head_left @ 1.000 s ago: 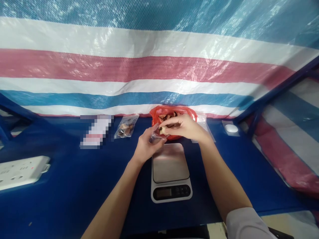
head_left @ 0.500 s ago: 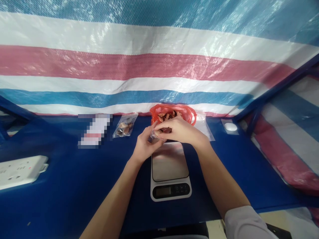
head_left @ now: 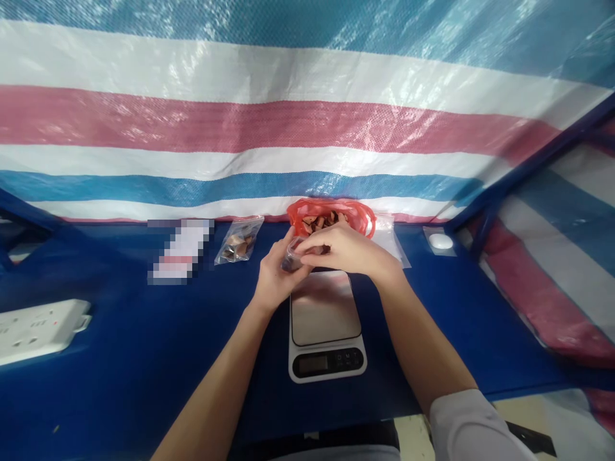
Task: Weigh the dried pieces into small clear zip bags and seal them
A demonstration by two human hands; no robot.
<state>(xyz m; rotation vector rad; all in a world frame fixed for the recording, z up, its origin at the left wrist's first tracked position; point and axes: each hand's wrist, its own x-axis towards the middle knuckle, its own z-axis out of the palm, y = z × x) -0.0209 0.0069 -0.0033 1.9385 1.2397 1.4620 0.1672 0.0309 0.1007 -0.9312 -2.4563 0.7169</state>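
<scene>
My left hand [head_left: 276, 272] is closed around a small clear plastic bag [head_left: 291, 255], just beyond the kitchen scale [head_left: 325, 307]. The fingertips of my right hand [head_left: 336, 248] are drawn together at the bag's mouth; what they pinch, if anything, is hidden. Right behind both hands sits an open red plastic bag [head_left: 300, 210], holding several brown dried slices [head_left: 321, 222]. The scale has a bare plate, and no figure can be read on its dark display.
To the left lie a zip bag with brown pieces [head_left: 239, 244], a blurred-out paper [head_left: 182, 250] and a white power strip [head_left: 43, 326]. Flat clear bags [head_left: 390, 240] and a small bag with a white round item [head_left: 441, 241] lie right. Striped sheeting [head_left: 307, 128] closes the back.
Both hands have shifted slightly apart, and more of the clear bag shows between them. The right fingers stay at its mouth. The whole view has moved a little.
</scene>
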